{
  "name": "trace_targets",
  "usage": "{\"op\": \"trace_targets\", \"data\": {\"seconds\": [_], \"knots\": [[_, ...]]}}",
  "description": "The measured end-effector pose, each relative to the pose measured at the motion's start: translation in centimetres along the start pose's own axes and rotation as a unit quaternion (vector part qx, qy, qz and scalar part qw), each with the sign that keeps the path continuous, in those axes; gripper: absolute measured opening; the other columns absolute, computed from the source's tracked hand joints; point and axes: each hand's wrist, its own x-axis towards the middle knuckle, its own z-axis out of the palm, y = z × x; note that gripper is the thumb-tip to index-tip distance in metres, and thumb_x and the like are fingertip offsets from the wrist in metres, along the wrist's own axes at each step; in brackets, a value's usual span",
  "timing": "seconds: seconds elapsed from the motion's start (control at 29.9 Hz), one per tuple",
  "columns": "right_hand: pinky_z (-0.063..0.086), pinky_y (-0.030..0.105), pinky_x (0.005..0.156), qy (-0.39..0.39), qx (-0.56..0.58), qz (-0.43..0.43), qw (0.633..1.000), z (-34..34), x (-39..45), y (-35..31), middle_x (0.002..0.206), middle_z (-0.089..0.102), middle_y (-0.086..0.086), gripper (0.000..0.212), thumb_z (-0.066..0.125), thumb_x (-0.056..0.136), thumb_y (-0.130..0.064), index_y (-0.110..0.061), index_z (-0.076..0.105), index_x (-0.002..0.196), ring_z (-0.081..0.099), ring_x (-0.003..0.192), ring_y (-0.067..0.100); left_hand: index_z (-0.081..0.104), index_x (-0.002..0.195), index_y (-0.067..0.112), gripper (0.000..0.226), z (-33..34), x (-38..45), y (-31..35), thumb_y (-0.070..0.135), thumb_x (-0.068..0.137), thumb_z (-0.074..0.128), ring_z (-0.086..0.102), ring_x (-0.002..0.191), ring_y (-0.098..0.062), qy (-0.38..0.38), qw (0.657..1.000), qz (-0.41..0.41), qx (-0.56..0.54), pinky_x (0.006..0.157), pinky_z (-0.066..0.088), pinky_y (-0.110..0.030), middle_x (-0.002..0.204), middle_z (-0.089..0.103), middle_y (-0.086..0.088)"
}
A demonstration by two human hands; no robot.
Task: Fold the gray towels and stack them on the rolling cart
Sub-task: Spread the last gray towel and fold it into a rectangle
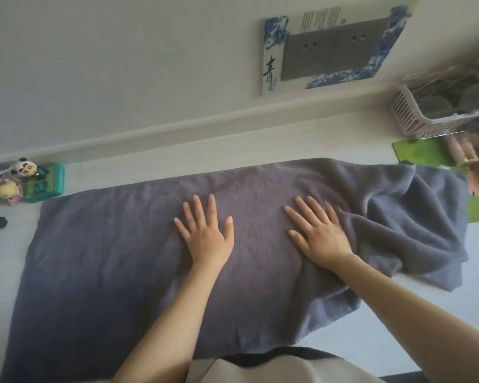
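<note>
Smoothing the large gray terry towel [127,244] flat, left hand [208,233] and right hand [320,234] press with straight, spread fingers; next, probably grasp the bunched right end and fold.

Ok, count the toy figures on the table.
2, both at the far left edge: a panda-hooded figure by the green box, and a pale-faced one just in front. More may lie out of frame.

A large gray terry towel [122,258] lies spread across the white table [398,327], bunched at the frame's right. The left hand [208,233] and right hand [318,233] press flat on it at centre, fingers straight.
</note>
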Motion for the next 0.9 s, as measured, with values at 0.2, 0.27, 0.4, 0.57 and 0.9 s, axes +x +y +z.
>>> {"op": "trace_targets", "data": {"seconds": [0.2, 0.27, 0.4, 0.57, 0.9], "knots": [[0.008, 0.043, 0.114, -0.028, -0.011, 0.013, 0.999, -0.3, -0.4, 4.2, 0.151, 0.034, 0.001, 0.061, 0.008, 0.095, -0.059, -0.029, 0.024, 0.146, 0.026, 0.140, 0.025, -0.010, 0.149, 0.036, 0.070, -1.0, 3.4, -3.2, 0.067, 0.090, 0.013, -0.020, 0.143, -0.033, -0.093, 0.991, -0.088, 0.035, 0.108, -0.010, -0.066, 0.158, -0.019, -0.002], [0.012, 0.042, 0.112, 0.002, -0.001, 0.013, 1.000, -0.5, -0.6, 3.4, 0.147, 0.040, 0.004, 0.061, 0.008, 0.097, -0.056, -0.027, 0.036, 0.143, 0.033, 0.137, 0.027, -0.009, 0.149, 0.035, 0.070, -1.2, 3.6, -2.7, 0.067, 0.090, 0.012, -0.019, 0.143, -0.033, -0.094, 0.991, -0.088, 0.030, 0.108, -0.010, -0.066, 0.158, -0.019, -0.003], [0.020, 0.040, 0.110, 0.146, 0.029, 0.015, 0.989, -1.6, -2.9, 1.0, 0.139, 0.051, 0.006, 0.053, 0.021, 0.099, -0.045, -0.018, 0.056, 0.129, 0.037, 0.130, 0.025, -0.001, 0.152, 0.026, 0.068, -2.0, 2.5, -0.4, 0.058, 0.095, 0.017, -0.017, 0.144, -0.029, -0.060, 0.997, -0.046, 0.019, 0.111, -0.012, -0.061, 0.158, -0.016, -0.007], [0.019, 0.042, 0.108, 0.269, 0.074, 0.277, 0.919, -2.7, -7.3, 3.9, 0.137, 0.050, 0.011, 0.048, 0.038, 0.089, -0.040, -0.016, 0.056, 0.127, 0.038, 0.125, 0.032, -0.001, 0.152, 0.026, 0.063, -2.1, -0.1, 5.6, 0.053, 0.097, 0.016, -0.016, 0.145, -0.020, -0.054, 0.995, 0.083, -0.011, 0.112, -0.015, -0.054, 0.158, -0.015, -0.004], [0.034, 0.045, 0.099, 0.166, 0.302, 0.624, 0.702, -4.5, -11.4, 11.3, 0.130, 0.047, 0.028, 0.067, 0.057, 0.087, -0.046, 0.001, 0.040, 0.132, 0.043, 0.121, 0.043, 0.012, 0.152, 0.024, 0.058, -2.5, -4.0, 16.1, 0.046, 0.100, 0.026, 0.006, 0.146, -0.024, -0.111, 0.969, 0.184, -0.119, 0.117, 0.004, -0.045, 0.160, -0.004, -0.007]]}}
